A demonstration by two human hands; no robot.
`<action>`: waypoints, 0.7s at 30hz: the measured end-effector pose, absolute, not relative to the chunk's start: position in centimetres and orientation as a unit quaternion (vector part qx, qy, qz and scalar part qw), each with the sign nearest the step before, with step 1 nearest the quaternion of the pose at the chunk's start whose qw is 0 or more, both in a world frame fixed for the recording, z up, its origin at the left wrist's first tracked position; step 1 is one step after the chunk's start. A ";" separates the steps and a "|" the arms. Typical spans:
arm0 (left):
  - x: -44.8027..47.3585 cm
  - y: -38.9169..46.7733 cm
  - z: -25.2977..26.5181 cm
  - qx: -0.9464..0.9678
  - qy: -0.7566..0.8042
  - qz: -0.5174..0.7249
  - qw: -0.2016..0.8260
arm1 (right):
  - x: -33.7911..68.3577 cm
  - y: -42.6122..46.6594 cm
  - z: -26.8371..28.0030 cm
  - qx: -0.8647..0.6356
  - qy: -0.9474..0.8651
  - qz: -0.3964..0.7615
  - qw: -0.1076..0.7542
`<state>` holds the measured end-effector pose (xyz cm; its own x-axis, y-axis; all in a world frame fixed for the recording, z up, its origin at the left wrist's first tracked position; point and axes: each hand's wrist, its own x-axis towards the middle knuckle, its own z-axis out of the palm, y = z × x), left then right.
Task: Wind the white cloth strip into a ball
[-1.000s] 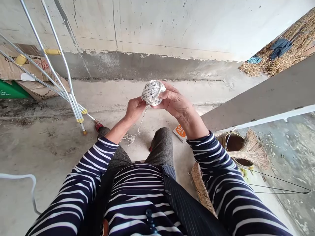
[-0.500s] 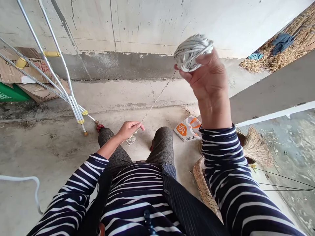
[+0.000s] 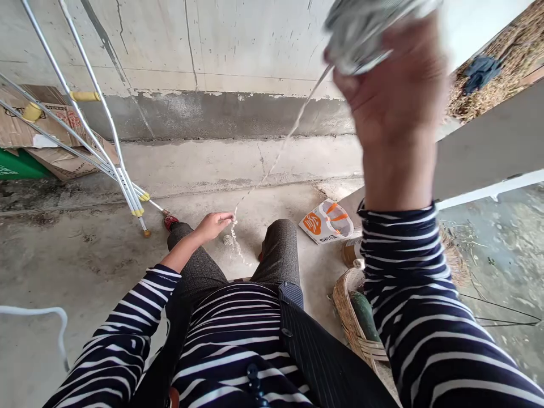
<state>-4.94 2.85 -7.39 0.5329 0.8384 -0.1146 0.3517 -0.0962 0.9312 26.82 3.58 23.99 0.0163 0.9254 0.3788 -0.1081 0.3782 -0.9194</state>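
My right hand (image 3: 395,90), blurred by motion, is raised high at the upper right and closed around a ball of pale yarn (image 3: 361,37). The ball is cut off by the top edge. From it a yarn strand (image 3: 283,148) slants down to my left hand (image 3: 215,225), which pinches it above my knees. Below those fingers hangs a loose, kinked length of yarn (image 3: 238,249). Next to it a small pale ball (image 3: 228,240) shows near the floor between my legs.
Aluminium crutches (image 3: 106,136) lean at the left before cardboard boxes (image 3: 55,119). To my right are a white and orange paper bag (image 3: 325,222) and a woven basket (image 3: 346,309) holding a dark green gourd-like thing (image 3: 364,314). A white hose (image 3: 42,310) lies at far left.
My right hand has swung up and to the right with the yarn ball, coming closer to the camera. The strand is longer, and my left hand has shifted slightly left.
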 end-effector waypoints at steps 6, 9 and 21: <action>-2.2 4.8 -4.3 0.628 0.434 0.397 0.509 | 18.6 1.5 16.1 -0.360 -0.473 0.589 0.548; -0.1 5.0 -0.9 0.588 0.374 0.470 0.542 | 17.3 1.2 14.7 -0.347 -0.477 0.630 0.506; 1.6 2.6 3.3 0.521 0.319 0.529 0.589 | 17.4 1.3 12.4 -0.341 -0.430 0.675 0.492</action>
<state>1.61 2.59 3.35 0.2367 0.9556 0.1756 -0.2902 -0.1029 0.9514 17.36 1.27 12.39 -0.2818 0.9587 -0.0379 -0.3719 -0.1456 -0.9168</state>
